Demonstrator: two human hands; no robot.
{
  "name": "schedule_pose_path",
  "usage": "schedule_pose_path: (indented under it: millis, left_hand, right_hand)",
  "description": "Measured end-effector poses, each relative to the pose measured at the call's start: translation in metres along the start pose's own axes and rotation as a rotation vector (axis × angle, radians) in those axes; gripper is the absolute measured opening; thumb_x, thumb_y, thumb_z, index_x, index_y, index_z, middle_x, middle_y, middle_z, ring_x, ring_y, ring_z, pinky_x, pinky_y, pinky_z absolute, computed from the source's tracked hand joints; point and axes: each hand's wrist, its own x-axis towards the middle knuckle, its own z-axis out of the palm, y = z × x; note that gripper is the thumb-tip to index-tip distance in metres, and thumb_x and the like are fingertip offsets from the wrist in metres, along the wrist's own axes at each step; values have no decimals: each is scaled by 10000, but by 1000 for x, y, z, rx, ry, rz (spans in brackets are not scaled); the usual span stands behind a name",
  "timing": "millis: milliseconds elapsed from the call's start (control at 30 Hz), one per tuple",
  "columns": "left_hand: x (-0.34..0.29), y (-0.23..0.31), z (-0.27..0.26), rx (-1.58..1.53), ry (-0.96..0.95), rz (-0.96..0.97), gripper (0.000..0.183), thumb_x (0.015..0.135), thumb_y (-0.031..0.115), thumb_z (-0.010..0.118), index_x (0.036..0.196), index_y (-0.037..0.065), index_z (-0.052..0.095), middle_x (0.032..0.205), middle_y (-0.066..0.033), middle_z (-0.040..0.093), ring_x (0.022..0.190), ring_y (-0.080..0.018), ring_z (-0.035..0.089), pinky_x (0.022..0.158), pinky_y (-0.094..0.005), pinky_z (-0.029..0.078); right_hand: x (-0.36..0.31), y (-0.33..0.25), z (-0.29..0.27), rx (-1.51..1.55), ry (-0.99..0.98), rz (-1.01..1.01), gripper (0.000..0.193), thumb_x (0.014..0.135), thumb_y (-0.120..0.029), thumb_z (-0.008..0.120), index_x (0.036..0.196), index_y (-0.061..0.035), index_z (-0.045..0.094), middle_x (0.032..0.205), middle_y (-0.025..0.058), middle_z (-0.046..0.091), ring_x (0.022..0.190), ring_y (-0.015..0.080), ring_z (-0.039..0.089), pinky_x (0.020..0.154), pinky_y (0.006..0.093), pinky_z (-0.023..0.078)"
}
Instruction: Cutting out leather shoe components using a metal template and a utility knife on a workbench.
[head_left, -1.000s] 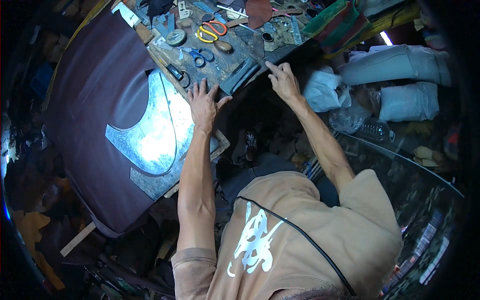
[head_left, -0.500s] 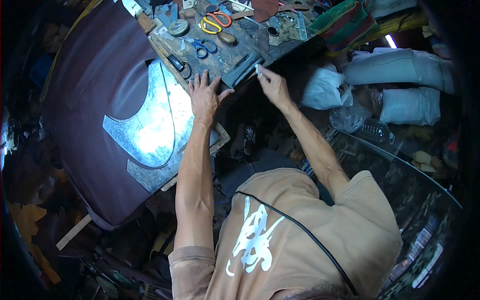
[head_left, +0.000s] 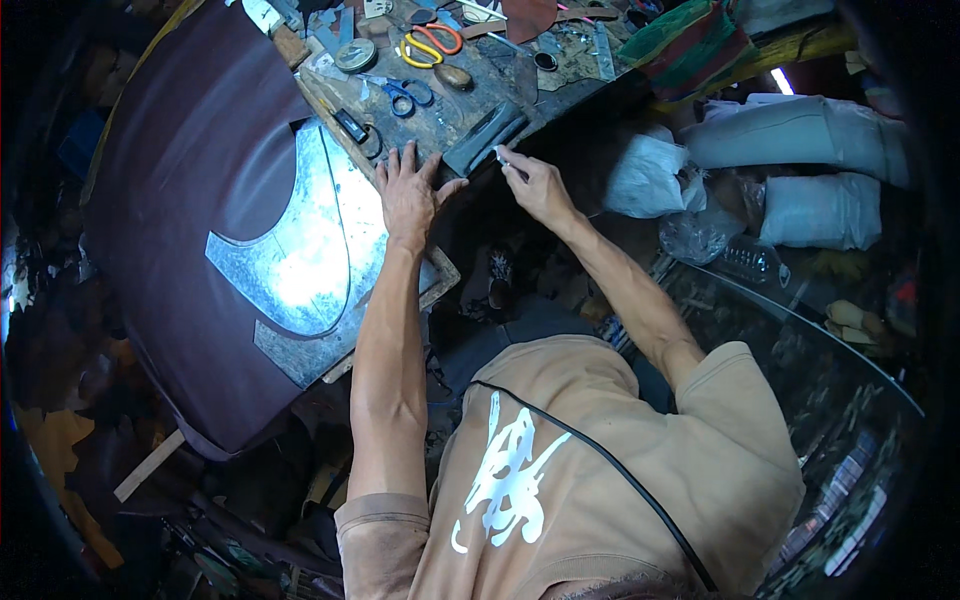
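The left hand (head_left: 409, 203) lies palm down at the near edge of the table (head_left: 425, 135), its fingers spread wide. The right hand (head_left: 543, 190) has its thumb and fingertips pinched together on a pale bit (head_left: 499, 153), too small to identify, at the near side of a dark block (head_left: 487, 137). The block lies at the table's edge, just beyond and between the hands; whether the bit touches it, I cannot tell. Near the left hand is a black tool (head_left: 351, 125); farther in are blue scissors (head_left: 403, 101), a brown oval piece (head_left: 455, 78), orange-and-yellow scissors (head_left: 409, 54) and a round tin (head_left: 355, 56). To the left, a grey pattern sheet (head_left: 275, 262) rests on maroon leather (head_left: 170, 230).
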Motion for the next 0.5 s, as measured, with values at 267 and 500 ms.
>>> schedule_pose_path:
  millis: [267, 500]
  left_hand:
    - [0, 1, 1, 12, 1, -5, 668, 800, 643, 619, 1262, 161, 641, 1440, -193, 475, 1368, -414, 369, 1133, -546, 240]
    - [0, 2, 1, -17, 12, 3, 670, 802, 643, 616, 1266, 161, 637, 1441, -194, 473, 1373, -414, 363, 1137, -544, 235]
  right_hand:
    - [3, 2, -9, -126, -80, 192, 323, 948, -143, 581, 1244, -25, 635, 1159, 187, 685, 1056, 211, 678, 892, 297, 513]
    - [5, 4, -9, -76, -38, 124, 327, 925, -150, 590, 1222, -25, 643, 1039, 238, 674, 962, 337, 685, 785, 367, 529]
